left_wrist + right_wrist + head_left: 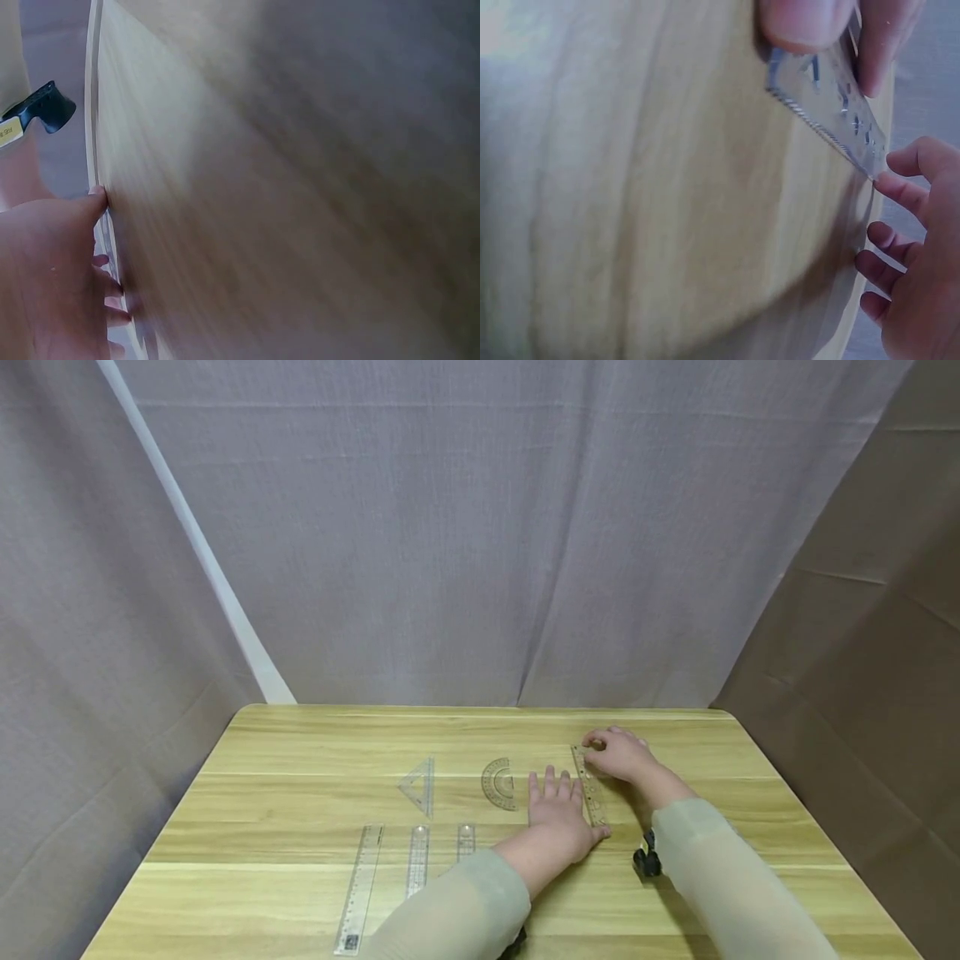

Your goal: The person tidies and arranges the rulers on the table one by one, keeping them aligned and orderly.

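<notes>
Plastic in hand at the table (712, 777); pinches the far end of a stencil ruler (591, 787) with the right hand (621, 755), right of a protractor (492, 784); spreads the left hand (557, 822) between the two, thumb at the stencil ruler's near end; has a set square (427, 789) farther left.

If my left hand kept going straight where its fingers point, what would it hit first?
Probably the ruler beside your left hand: it slants into the index finger's line. The other fingers face bare tabletop, then the curtain. Exact clearance is unclear.
</notes>
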A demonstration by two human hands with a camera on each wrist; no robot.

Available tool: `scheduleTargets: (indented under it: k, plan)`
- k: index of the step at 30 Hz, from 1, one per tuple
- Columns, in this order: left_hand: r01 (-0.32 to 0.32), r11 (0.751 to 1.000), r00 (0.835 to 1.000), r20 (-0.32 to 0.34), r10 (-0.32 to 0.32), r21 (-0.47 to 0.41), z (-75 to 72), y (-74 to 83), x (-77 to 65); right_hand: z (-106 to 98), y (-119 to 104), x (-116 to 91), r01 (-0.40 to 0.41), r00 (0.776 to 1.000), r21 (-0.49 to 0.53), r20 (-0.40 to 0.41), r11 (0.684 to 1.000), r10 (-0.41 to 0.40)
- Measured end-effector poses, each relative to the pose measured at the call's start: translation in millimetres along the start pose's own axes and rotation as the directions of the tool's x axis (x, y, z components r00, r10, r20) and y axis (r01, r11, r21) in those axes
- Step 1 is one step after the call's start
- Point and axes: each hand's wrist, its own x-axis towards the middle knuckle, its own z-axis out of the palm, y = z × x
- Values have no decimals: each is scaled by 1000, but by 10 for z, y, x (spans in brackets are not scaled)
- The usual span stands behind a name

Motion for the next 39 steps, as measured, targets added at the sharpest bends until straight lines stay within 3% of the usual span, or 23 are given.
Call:
scheduleTargets:
  k: [4,14,22,32,39]
  plan:
    - [1,1000,1000,-3,-1,11,-1,-1,-9,-11,-7,19,4,1000,30,6,1000,-4]
    - [-5,1000,1000,3,4,26,102,34,82,-35,-9,-1,-28,999,277,47,960,15]
    - [-9,999,1000,8,9,33,125,42,103,-9,-3,14,-139,990,489,101,861,103]
    - [-8,999,1000,1,8,32,96,36,91,-28,33,-7,-135,989,676,138,725,55]
    - [-3,999,1000,3,3,37,154,57,139,1,94,-37,-147,986,724,164,673,39]
